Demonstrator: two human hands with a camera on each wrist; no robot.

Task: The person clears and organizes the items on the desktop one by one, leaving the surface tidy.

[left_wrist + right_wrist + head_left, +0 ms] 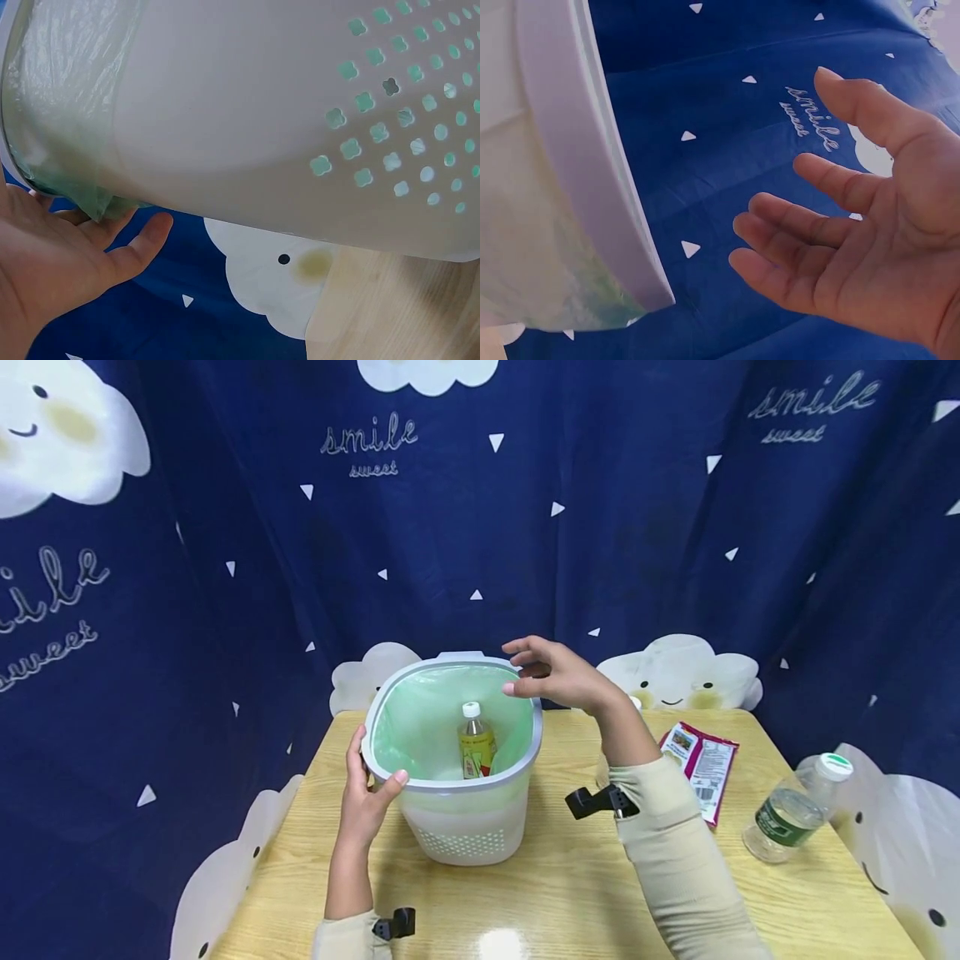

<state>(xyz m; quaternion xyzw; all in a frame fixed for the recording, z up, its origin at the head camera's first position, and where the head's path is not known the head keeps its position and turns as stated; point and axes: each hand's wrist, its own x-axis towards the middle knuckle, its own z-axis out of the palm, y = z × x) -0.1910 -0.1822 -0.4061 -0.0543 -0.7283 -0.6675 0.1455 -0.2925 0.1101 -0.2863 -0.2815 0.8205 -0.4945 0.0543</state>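
A white trash bin (468,843) with a grey rim and small cut-out holes stands on the table, lined with a pale green bag (412,718). Inside it a drink bottle (477,747) with a white cap and yellow label stands nearly upright. My left hand (363,797) grips the bin's front left rim, thumb on top and fingers along the outside; some fingers are hidden behind the rim and liner in the left wrist view. Above the right rim hovers my right hand (558,672), fingers spread and relaxed, holding nothing. The right wrist view shows its palm apart from the rim.
Right of the bin lies a purple and white snack packet (708,768), partly behind my right forearm. A clear bottle (795,810) with a green label leans near the table's right edge. Another white-capped bottle (636,702) is mostly hidden by that arm. A blue curtain (450,527) hangs behind.
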